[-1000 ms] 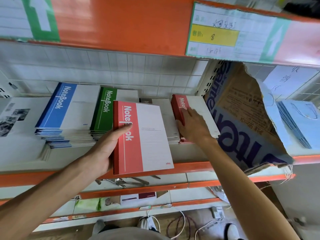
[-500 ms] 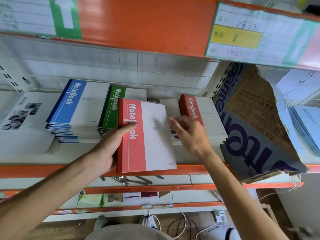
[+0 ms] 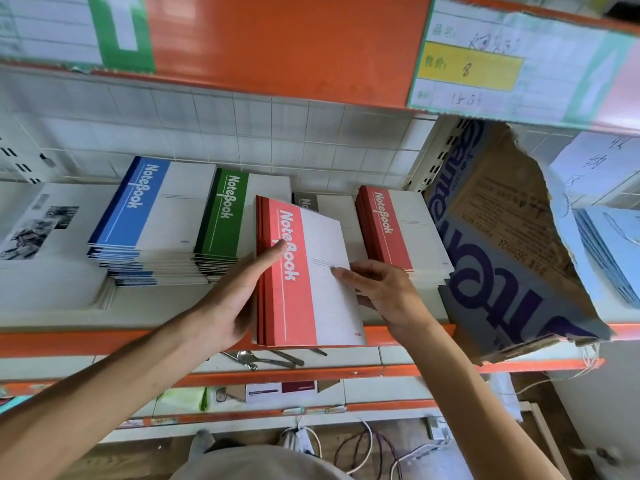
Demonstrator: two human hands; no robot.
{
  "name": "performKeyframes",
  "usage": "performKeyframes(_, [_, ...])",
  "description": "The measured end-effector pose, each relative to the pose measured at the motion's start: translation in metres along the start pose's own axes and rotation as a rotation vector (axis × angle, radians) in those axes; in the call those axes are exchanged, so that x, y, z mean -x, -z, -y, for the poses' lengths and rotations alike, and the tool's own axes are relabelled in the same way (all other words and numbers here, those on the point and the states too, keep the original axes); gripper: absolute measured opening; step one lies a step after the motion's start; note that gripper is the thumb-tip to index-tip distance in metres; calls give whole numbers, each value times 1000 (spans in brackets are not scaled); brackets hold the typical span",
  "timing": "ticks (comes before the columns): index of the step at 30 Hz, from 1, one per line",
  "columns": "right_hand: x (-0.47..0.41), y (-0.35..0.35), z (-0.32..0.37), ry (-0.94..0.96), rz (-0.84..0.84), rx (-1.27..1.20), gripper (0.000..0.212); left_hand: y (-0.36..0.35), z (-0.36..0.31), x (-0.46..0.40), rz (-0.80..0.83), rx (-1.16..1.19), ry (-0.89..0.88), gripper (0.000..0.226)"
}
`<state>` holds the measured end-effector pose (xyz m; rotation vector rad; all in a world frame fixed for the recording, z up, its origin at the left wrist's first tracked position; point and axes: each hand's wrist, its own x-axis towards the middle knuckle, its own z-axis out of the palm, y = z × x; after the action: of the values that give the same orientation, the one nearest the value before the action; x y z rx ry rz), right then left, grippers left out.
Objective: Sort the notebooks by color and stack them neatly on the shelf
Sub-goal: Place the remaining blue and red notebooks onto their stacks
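A small pile of red notebooks (image 3: 304, 282) is held above the front of the white shelf (image 3: 145, 306). My left hand (image 3: 239, 299) grips its spine edge, thumb on the cover. My right hand (image 3: 381, 292) pinches its right edge, thumb on the white part of the cover. Stacks lie on the shelf behind: blue notebooks (image 3: 149, 220) at the left, green notebooks (image 3: 225, 220) beside them, a grey notebook (image 3: 325, 206) mostly hidden by the held pile, and red notebooks (image 3: 398, 226) at the right.
A torn cardboard box (image 3: 502, 244) leans at the right end of the shelf. White booklets (image 3: 38, 230) lie at the left. An orange beam (image 3: 277, 46) with paper labels runs overhead. Spoons (image 3: 252, 358) rest on the lower shelf. Cables lie on the floor.
My right hand left the red stack at the right and came over to take the right edge of the held red notebooks. My left hand kept its grip.
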<state>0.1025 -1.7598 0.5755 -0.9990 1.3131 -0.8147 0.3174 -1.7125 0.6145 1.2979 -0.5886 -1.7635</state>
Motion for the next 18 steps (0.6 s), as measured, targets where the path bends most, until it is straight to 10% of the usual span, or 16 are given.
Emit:
performKeyframes(12, [-17,40,19,58,-202,-28,13,-1,-1,1,-90,24,0,26])
performKeyframes(18, [-49,74,45,200,-509,592,25,2,-6,1,-94,32,-22,29])
